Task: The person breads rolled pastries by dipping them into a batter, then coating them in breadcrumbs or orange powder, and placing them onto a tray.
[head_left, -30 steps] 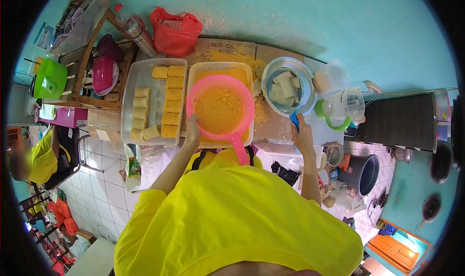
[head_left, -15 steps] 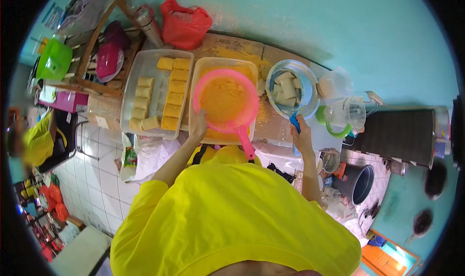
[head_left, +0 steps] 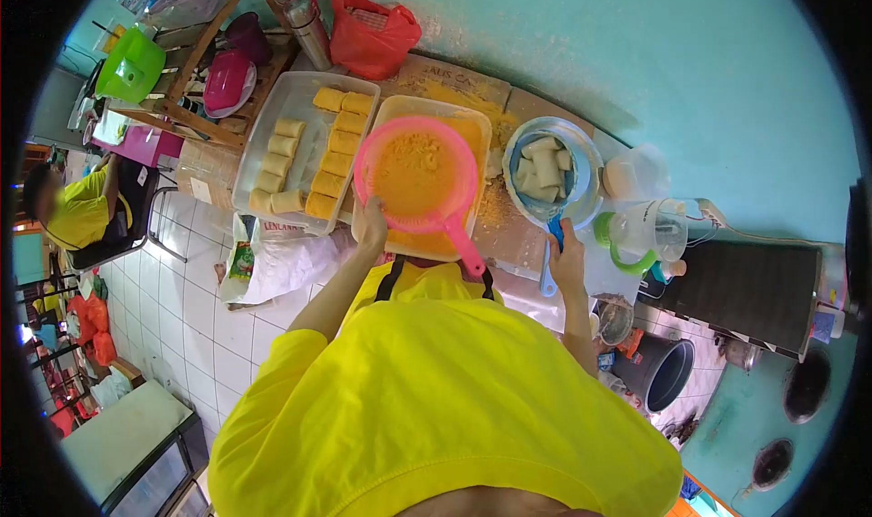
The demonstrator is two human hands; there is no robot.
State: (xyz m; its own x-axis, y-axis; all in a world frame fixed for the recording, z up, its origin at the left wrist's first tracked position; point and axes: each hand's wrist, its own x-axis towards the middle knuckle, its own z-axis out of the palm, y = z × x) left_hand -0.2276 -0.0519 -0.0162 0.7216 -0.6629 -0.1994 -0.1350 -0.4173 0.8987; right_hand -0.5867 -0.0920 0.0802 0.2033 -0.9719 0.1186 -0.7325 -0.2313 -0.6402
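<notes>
My left hand (head_left: 373, 227) is closed on the near-left rim of a pink strainer (head_left: 461, 245) with a handle. Orange crumbs (head_left: 413, 167) lie in its bowl. Beneath the strainer is a rectangular plastic tub (head_left: 389, 108) with more orange crumbs. To the right, my right hand (head_left: 565, 250) grips a blue handle (head_left: 555, 227) at the near edge of a round basin (head_left: 586, 158). Which tool the handle belongs to, I cannot make out. Pale rolls (head_left: 545, 168) lie in the basin. Left of the tub, a clear container (head_left: 304, 86) holds pale rolls and orange crumb-coated rolls (head_left: 334, 163).
A red plastic bag (head_left: 374, 34) and a metal flask (head_left: 309, 31) stand by the wall. Clear jugs (head_left: 636, 231) with green handles are at the right. A dark bin (head_left: 668, 372) sits on the floor. Another person (head_left: 82, 210) sits at far left.
The view has turned slightly. The strainer has shifted a little left over the tub, and the crumbs inside lie differently. My right hand stays on the blue handle.
</notes>
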